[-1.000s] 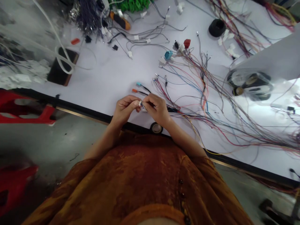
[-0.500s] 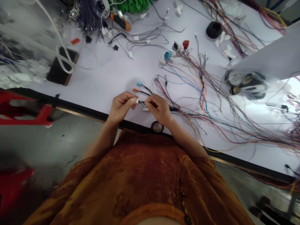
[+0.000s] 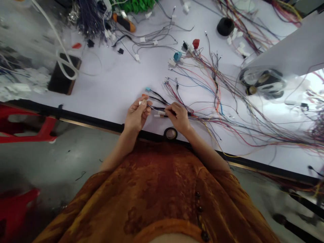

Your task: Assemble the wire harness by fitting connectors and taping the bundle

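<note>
My left hand [image 3: 138, 114] is closed in a pinch on a small white connector [image 3: 141, 102], whose thin wires lead right. Close by its fingertips are an orange connector [image 3: 144, 95] and a light blue connector [image 3: 148, 89] on black-sleeved leads. My right hand [image 3: 178, 115] has its fingers curled and thumb pressed in, gripping wires of the harness [image 3: 194, 117] where they pass under its fingertips. Just left of those fingertips lie white connector pieces [image 3: 159, 115] on the table. A black tape roll [image 3: 170, 134] rests below the right hand at the table edge.
Loose wires with a teal connector [image 3: 177, 56] and a red connector [image 3: 195, 43] spread across the table [image 3: 113, 84]. An orange-black tool handle [image 3: 124, 23] lies farther back. At left is a dark phone-like slab [image 3: 64, 73]; a red stool [image 3: 27, 123] stands beyond the edge.
My left hand has turned and drawn away from my right with the white connector, ending near the orange one. The gap between my hands has widened. The whole view has shifted slightly.
</note>
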`<state>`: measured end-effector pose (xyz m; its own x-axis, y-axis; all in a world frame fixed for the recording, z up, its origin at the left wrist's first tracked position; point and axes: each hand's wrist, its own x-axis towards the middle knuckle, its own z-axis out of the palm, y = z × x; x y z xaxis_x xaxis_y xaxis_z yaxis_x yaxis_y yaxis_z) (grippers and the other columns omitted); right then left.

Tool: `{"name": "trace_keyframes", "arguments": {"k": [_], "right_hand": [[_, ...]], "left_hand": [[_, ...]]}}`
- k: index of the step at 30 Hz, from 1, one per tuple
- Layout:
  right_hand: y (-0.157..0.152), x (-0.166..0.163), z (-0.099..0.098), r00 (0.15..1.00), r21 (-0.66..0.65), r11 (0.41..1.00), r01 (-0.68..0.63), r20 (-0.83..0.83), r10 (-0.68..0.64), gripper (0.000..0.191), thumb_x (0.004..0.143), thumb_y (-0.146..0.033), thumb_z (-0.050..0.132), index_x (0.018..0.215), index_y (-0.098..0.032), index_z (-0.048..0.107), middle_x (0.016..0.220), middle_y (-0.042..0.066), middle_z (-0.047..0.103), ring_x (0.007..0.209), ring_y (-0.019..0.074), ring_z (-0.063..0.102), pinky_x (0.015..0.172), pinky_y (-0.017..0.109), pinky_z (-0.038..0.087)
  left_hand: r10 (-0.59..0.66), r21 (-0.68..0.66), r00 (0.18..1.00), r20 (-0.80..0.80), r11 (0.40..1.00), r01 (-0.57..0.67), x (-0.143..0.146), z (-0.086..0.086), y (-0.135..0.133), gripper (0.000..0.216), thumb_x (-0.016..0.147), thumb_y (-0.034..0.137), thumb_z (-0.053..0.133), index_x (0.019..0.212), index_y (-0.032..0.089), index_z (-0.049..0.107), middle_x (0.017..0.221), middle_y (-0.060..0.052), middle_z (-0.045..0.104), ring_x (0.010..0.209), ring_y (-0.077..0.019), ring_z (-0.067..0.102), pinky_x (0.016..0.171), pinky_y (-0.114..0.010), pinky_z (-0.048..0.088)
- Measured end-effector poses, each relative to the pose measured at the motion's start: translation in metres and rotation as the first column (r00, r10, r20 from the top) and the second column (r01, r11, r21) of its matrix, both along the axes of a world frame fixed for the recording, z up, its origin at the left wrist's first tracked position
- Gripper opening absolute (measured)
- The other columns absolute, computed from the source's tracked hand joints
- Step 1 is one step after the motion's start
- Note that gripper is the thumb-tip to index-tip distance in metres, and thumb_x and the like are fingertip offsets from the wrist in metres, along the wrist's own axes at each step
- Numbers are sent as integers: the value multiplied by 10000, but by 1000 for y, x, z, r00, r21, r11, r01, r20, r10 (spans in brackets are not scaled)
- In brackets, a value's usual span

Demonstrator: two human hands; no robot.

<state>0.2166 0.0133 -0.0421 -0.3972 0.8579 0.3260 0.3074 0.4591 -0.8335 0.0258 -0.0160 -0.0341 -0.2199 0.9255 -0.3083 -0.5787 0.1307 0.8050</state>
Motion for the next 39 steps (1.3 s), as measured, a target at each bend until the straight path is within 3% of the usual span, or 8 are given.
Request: {"name": "trace_keyframes", "arguments": {"k": [5,13,18,23,26,29,33,39], "right_hand": [[-8,5,-1,998,11,998,61,21,-62,146,956,-269,585,839,-194,628,814,18,600,740,135,548,715,277,452],[4,23,-4,980,76,997,32,195,-46,270,1020,-338,498,897,-199,694,862,54,645,804,165,587,775,310,486],[-23,43,10,913,159,977,143,360,-193,191,988,-341,533,978,-201,662,1018,102,661,1006,252,585,954,432,457],[-68,52,11,817,-219,974,62,572,77,96,876,-268,612,931,-194,587,974,82,617,856,219,572,764,350,455],[-64,40,14,900,-378,918,123,432,58,102,830,-222,588,890,-211,506,839,16,577,736,164,531,675,298,415],[-35,18,32,997,-584,811,39,79,9,168,813,-258,606,889,-232,459,712,-51,516,585,106,454,533,238,356],[9,-13,58,947,-666,734,-130,-304,-107,195,866,-294,618,1006,-238,494,751,-62,502,481,47,369,412,186,267],[48,-39,62,949,-690,714,-117,-290,-125,110,915,-261,593,982,-222,515,691,-72,469,427,35,310,370,181,227]], "left_hand": [[79,-238,903,422,971,27,5,9,8,295,1089,228,393,978,188,664,924,9,717,671,8,653,643,-60,535],[81,82,992,-96,994,-73,-4,-1,-3,208,866,368,789,868,164,744,729,-3,722,529,-59,664,537,-139,557],[48,51,995,-86,998,-44,-15,-1,-1,258,850,419,795,892,167,753,768,-12,755,577,-76,710,567,-133,589],[15,27,999,-34,1000,-14,-20,-7,2,227,840,396,808,881,179,753,838,-12,779,598,-75,725,543,-109,580],[-4,64,998,-62,998,8,-24,-9,3,228,829,388,819,836,172,748,855,-16,776,593,-66,718,563,-110,589],[-24,69,993,-112,997,32,-28,-6,3,241,831,394,816,845,162,751,831,-23,767,612,-74,727,589,-122,601],[-45,97,983,-178,993,63,-33,-2,2,294,767,415,864,860,159,754,806,-29,763,642,-93,739,608,-145,607],[-32,207,928,-372,972,116,-36,1,4,273,811,453,816,871,189,778,963,-73,797,616,-91,714,520,-161,535]]}}
